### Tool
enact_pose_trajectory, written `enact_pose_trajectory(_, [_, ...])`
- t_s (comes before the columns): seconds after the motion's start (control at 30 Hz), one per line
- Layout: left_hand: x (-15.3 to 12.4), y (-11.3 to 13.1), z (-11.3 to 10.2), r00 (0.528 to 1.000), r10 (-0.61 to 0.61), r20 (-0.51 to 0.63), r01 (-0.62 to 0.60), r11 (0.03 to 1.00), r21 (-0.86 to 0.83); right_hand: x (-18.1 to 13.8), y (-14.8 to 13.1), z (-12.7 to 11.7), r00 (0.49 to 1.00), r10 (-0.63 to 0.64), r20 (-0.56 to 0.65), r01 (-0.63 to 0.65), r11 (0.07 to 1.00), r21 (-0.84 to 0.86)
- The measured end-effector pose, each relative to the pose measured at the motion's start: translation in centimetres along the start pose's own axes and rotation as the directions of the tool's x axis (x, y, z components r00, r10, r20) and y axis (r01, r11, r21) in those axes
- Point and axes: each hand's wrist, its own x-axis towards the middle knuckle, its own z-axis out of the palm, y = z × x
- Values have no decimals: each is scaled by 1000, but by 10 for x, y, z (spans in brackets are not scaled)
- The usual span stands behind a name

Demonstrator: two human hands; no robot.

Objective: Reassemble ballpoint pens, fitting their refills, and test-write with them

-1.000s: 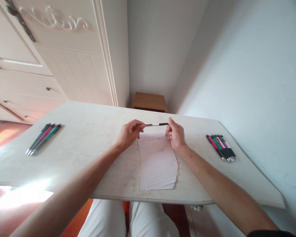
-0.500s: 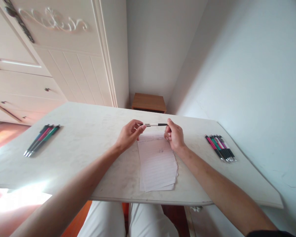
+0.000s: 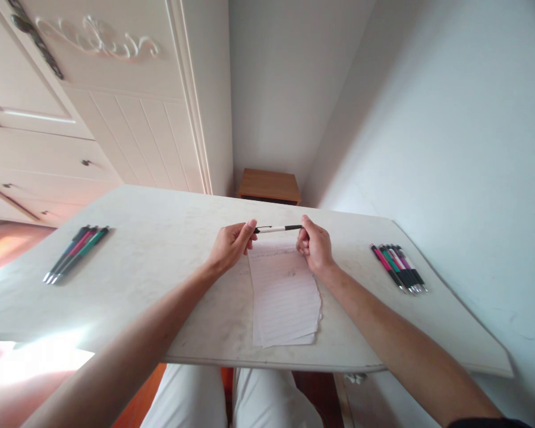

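A white pen with black ends [image 3: 277,229] is held level between my two hands, above the top of some lined paper. My left hand [image 3: 232,242] pinches its clip end between thumb and fingers. At the other end, my right hand [image 3: 315,242] is closed round the black grip, and its fingers cover the tip. Beneath lie the lined sheets [image 3: 285,303], with handwriting along the top and a ragged right edge.
Several pens [image 3: 75,254] lie together at the left of the white table [image 3: 173,232]. Another row of pens [image 3: 397,267] lies at the right, near the wall [image 3: 472,148]. A wooden stand [image 3: 270,184] is behind the table, and a white cabinet [image 3: 138,119] rises at the left.
My left hand has slid slightly left to the pen's end, its thumb now raised there, so more of the white barrel and clip shows. My right hand has barely moved.
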Motion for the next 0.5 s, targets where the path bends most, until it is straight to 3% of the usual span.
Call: enact_pose_trajectory(0.5, [4,-6,-1,998,32,-48,-29,997,66,1,0,0,999,13,-35,-11,999,40])
